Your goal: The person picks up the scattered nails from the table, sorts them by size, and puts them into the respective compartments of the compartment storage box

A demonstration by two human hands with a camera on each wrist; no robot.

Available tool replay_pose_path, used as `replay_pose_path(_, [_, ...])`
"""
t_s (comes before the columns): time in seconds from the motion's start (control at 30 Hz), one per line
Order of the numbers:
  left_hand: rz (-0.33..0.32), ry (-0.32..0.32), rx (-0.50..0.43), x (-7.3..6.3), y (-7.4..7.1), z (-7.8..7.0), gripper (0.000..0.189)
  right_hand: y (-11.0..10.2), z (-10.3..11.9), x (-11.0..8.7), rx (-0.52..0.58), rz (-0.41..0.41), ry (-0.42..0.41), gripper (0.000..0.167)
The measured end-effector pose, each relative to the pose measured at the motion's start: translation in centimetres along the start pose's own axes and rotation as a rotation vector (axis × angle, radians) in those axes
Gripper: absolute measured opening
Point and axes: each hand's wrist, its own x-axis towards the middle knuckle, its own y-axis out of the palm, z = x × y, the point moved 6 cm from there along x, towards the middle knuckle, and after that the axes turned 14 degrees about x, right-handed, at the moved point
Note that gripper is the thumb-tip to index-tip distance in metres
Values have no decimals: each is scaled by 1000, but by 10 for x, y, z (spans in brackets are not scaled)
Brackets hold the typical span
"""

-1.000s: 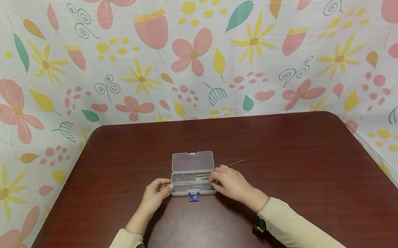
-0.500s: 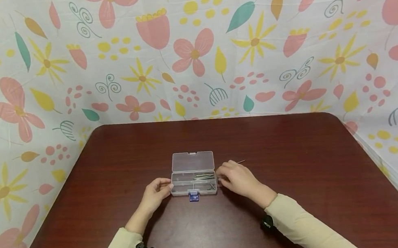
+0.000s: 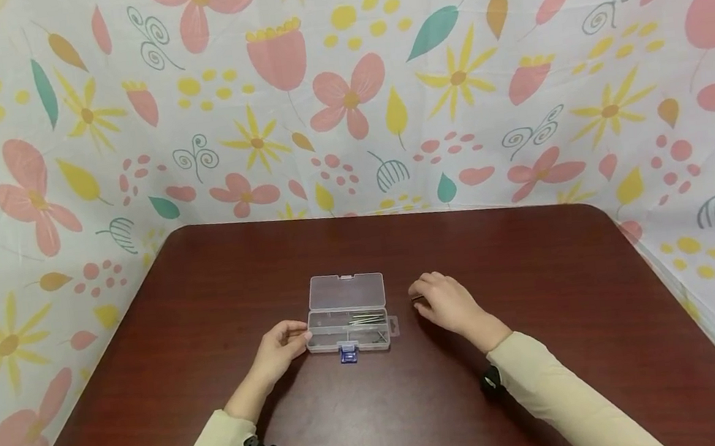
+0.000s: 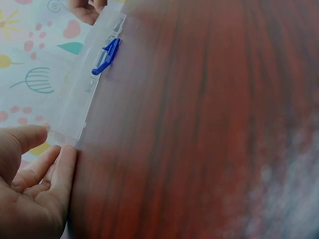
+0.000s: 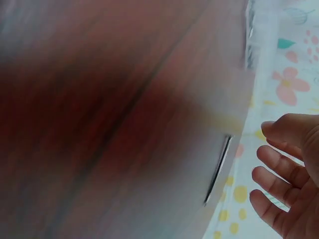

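Observation:
A clear plastic box [image 3: 334, 338] lies on the table with its lid [image 3: 347, 291] folded back and its blue latch [image 3: 348, 354] hanging in front. My left hand [image 3: 277, 351] holds the box's left end, thumb and fingers at its corner in the left wrist view. Several thin metal rods [image 3: 367, 318] lie in the right half of the back compartment. Small pieces, hard to make out, sit front right. To the right of the box, my right hand [image 3: 449, 304] hovers over a thin metal rod [image 5: 218, 169] on the table. Its fingers are loosely bent and apart from the rod.
The dark wooden table [image 3: 366, 413] extends around the box on all sides. A floral cloth [image 3: 343, 92] hangs behind it and at both sides. A clear hanging tab [image 3: 394, 325] sticks out from the box's right end.
My right hand has moved from the box's right end rightward and away to the loose rod, which it now mostly covers in the head view. My left hand and the box have stayed put.

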Motion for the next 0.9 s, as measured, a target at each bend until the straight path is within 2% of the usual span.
replay_pose_path(0.27, [4, -11, -12, 0, 0, -2, 29, 0, -19, -3, -22, 23, 36, 16])
replay_pose_path(0.63, [-2, -12, -19, 1, 1, 0, 29, 6, -30, -5, -58, 113, 129, 20])
replay_pose_path(0.9, [4, -5, -16, -1, 0, -3, 29, 4, -36, -7, 25, 124, 177, 9])
